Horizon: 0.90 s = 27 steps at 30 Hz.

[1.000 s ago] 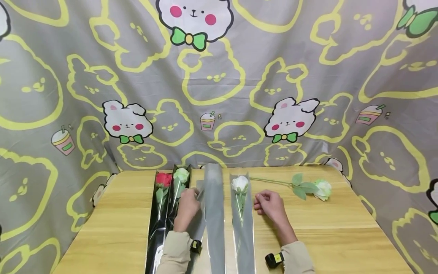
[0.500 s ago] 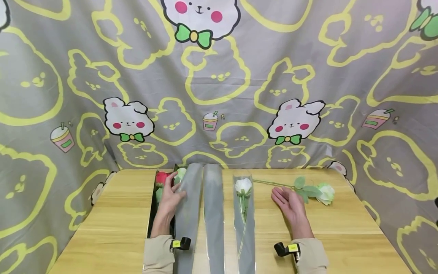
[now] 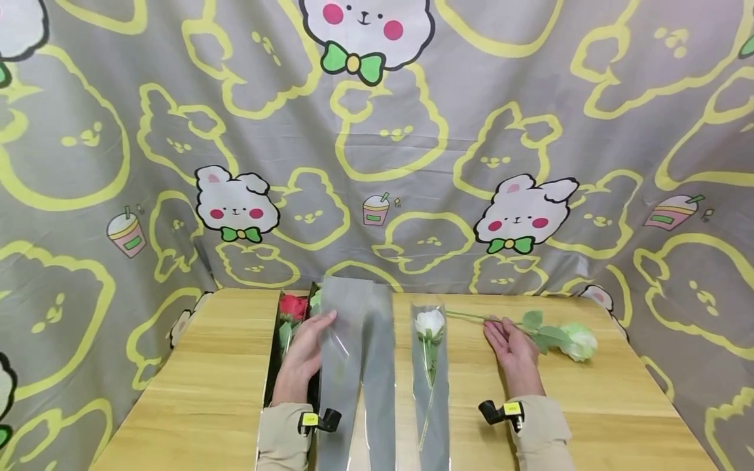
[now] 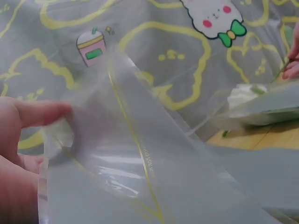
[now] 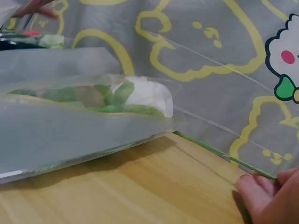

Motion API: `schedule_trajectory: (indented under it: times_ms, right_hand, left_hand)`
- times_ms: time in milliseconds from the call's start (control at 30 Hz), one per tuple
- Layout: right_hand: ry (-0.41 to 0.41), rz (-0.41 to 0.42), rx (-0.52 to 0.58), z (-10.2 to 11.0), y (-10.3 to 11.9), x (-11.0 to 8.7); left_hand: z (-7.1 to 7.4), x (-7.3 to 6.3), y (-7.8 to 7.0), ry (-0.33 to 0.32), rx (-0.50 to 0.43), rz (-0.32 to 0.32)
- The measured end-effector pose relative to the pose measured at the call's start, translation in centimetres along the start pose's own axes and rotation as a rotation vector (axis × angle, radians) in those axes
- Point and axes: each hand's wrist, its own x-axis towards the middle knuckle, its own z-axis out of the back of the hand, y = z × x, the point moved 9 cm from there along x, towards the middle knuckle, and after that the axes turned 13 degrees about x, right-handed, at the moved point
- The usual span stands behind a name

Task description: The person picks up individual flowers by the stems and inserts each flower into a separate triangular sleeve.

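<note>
My left hand (image 3: 303, 353) grips the left edge of a grey flower sleeve (image 3: 341, 347), thumb at its upper part. In the left wrist view this clear-fronted sleeve (image 4: 154, 186) has gold lines and bulges near its mouth. Its top overlaps a second grey sleeve (image 3: 379, 373) in the head view. My right hand (image 3: 515, 356) pinches the stem of a pale green-and-white rose (image 3: 578, 341), which lies toward the back right. In the right wrist view the green stem (image 5: 210, 148) runs into the fingertips (image 5: 252, 184). Between the hands lies a white rose (image 3: 429, 324) in a grey sleeve.
Left of my left hand, a red rose (image 3: 292, 306) in a black sleeve lies on the wooden table (image 3: 206, 379). Beside it another pale green rose (image 3: 316, 301) is mostly covered. A patterned curtain (image 3: 412, 163) hangs along the table's back and sides.
My left hand has let go and regripped the grey sleeve by its left edge; the sleeve has come up and shifted right. My right hand has moved right onto the rose stem.
</note>
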Motion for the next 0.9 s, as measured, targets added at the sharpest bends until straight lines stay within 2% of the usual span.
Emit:
schedule_trajectory:
  times_ms: [100,200,300,367,467,600,800,900]
  right_hand:
    - [-0.044,0.189,0.017,0.7,2.1,-1.1]
    - [-0.079,0.381,0.07,0.9,4.6,-2.7]
    - [-0.023,0.516,0.171,-0.3,6.7,-4.2]
    - [0.043,0.567,0.239,-1.6,7.7,-5.1]
    - [0.143,0.592,0.309,-3.5,8.5,-6.4]
    - [0.229,0.521,0.323,-5.5,7.9,-7.2]
    - [0.273,0.377,0.188,-7.0,5.6,-7.3]
    - [0.28,0.37,0.123,-7.3,5.1,-7.5]
  left_hand:
    - [-1.1,0.1,0.1,0.022,-0.012,-0.013]
    - [-1.8,-0.1,-0.2,0.014,0.039,-0.055]
    - [-2.2,-0.4,-0.6,-0.012,0.112,-0.086]
    - [-2.4,-0.5,-0.5,-0.027,0.141,-0.079]
    - [-3.1,-0.5,-0.7,-0.028,0.214,-0.095]
    - [-4.3,-0.7,-1.0,0.003,0.326,-0.145]
    - [-5.9,-1.2,-0.4,0.038,0.394,-0.192]
    - [-6.4,-1.3,-0.2,0.028,0.39,-0.205]
